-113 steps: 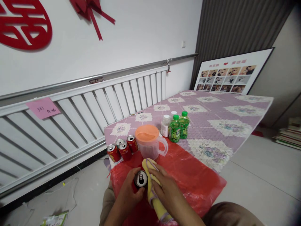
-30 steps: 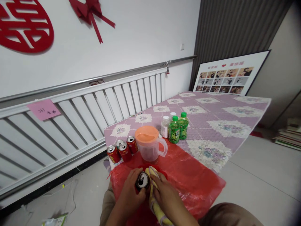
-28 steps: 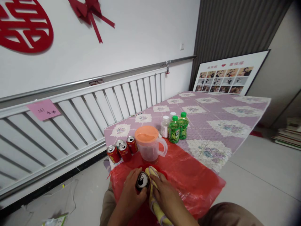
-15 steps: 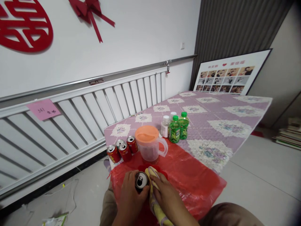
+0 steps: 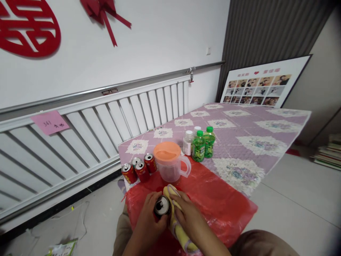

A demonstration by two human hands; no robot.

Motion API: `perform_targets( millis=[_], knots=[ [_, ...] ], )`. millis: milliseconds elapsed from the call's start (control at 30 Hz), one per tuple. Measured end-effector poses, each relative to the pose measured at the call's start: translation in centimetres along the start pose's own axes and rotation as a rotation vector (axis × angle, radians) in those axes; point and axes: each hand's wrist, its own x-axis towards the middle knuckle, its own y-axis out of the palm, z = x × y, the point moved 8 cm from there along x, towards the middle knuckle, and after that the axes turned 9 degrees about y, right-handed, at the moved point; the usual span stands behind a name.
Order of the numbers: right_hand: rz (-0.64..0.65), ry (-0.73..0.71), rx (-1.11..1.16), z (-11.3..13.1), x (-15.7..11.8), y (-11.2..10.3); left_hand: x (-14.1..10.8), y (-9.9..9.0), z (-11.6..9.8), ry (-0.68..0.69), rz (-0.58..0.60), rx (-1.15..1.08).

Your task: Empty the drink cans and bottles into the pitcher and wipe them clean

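Note:
An opened dark can [image 5: 162, 205], its silver top facing up, is held in my left hand [image 5: 149, 218], with the fingers round its left side. My right hand [image 5: 189, 216] grips a yellow cloth [image 5: 181, 239] with purple stripes and presses it to the can's right side. Both hands are over a red plastic sheet [image 5: 213, 199] at the table's near edge. Just beyond them stands a clear plastic pitcher [image 5: 169, 170] with an orange lid [image 5: 167, 152], its handle to the right.
Several opened cans [image 5: 142, 171] stand left of the pitcher. Two green bottles [image 5: 198, 147] and two white-capped bottles [image 5: 188, 143] are behind it on the flowered tablecloth [image 5: 237, 172]. A white radiator [image 5: 128, 115] runs along the wall.
The can and my left hand have shifted slightly to the right. My right hand and the cloth have moved a little against the can. The view has shifted slightly.

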Motion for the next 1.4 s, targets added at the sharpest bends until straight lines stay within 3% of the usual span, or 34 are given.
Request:
perform_targets(
  millis=[167,467,667,867,1167,1267,1400],
  knots=[
    [0.066,0.013,-0.058,-0.4,-0.3,0.6,0.0,0.0,-0.1,0.000,0.024,-0.013],
    [-0.030,-0.067,0.006,1.5,0.3,-1.4,0.2,0.2,-0.8,0.032,0.054,-0.059],
    [0.033,-0.066,0.017,-0.2,0.4,0.1,0.1,0.1,-0.8,0.043,0.047,-0.056],
    [0.055,0.042,-0.068,-1.4,0.0,1.0,-0.2,0.5,-0.1,0.004,0.057,-0.033],
    [0.090,0.093,-0.155,-0.9,-0.3,0.9,-1.7,1.3,2.5,-0.075,-0.116,0.027],
    [0.080,0.099,-0.159,-0.9,-0.3,0.8,-1.8,0.6,2.6,-0.106,-0.217,0.110],
    [0.057,0.044,-0.119,-1.1,-0.2,0.9,-1.5,0.2,2.1,-0.097,-0.232,0.106]
  ],
)
